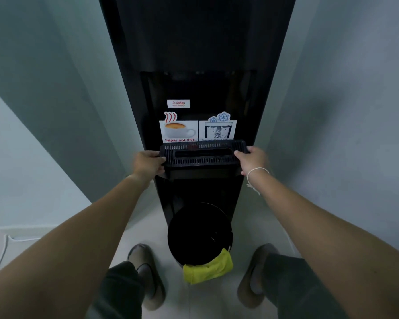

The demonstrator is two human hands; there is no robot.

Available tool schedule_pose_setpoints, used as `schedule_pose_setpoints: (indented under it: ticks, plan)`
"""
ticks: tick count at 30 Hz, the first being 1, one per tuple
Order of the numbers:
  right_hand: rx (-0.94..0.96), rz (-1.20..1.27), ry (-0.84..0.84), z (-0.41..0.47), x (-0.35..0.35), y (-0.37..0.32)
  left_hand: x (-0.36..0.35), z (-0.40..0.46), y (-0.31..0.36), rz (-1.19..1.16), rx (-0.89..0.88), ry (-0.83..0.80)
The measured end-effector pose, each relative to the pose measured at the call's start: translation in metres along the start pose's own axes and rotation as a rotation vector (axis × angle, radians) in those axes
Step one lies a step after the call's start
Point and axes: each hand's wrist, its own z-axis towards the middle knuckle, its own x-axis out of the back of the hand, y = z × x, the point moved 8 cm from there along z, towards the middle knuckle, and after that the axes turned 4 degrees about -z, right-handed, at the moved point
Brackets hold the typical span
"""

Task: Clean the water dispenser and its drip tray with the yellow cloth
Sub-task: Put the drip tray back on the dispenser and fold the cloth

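Observation:
A tall black water dispenser (pixel 198 54) stands against the wall in front of me, with hot and cold stickers in its dark recess. The black slotted drip tray (pixel 203 155) sits at the base of that recess, jutting toward me. My left hand (pixel 148 163) grips the tray's left end and my right hand (pixel 253 158) grips its right end. The yellow cloth (pixel 207 268) hangs over the near rim of a round black bin (pixel 198 236) on the floor below the tray.
Pale walls close in on both sides of the dispenser. My feet in grey slippers (pixel 148 272) stand on a light tiled floor either side of the bin. A white cable (pixel 2 252) runs along the floor at the left.

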Motion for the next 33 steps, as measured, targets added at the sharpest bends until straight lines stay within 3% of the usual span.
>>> schedule_pose_setpoints:
  ticks: [4, 8, 20, 27, 33]
  plan:
    - [0.030, -0.230, 0.061, 0.005, -0.006, 0.001, 0.003, 0.011, 0.003, 0.073, 0.027, 0.037]
    - [0.033, -0.299, 0.107, 0.003, -0.008, 0.004, 0.009, 0.016, 0.005, 0.158, 0.059, 0.069]
    - [-0.059, -0.014, -0.025, 0.004, -0.017, 0.015, 0.010, 0.014, -0.004, 0.184, 0.038, 0.115]
    - [-0.120, 0.124, -0.035, 0.009, -0.021, 0.023, 0.005, 0.022, -0.030, -0.084, 0.211, 0.057]
    - [-0.164, 0.158, -0.069, 0.013, -0.024, 0.024, 0.004, 0.027, -0.035, -0.109, 0.310, -0.024]
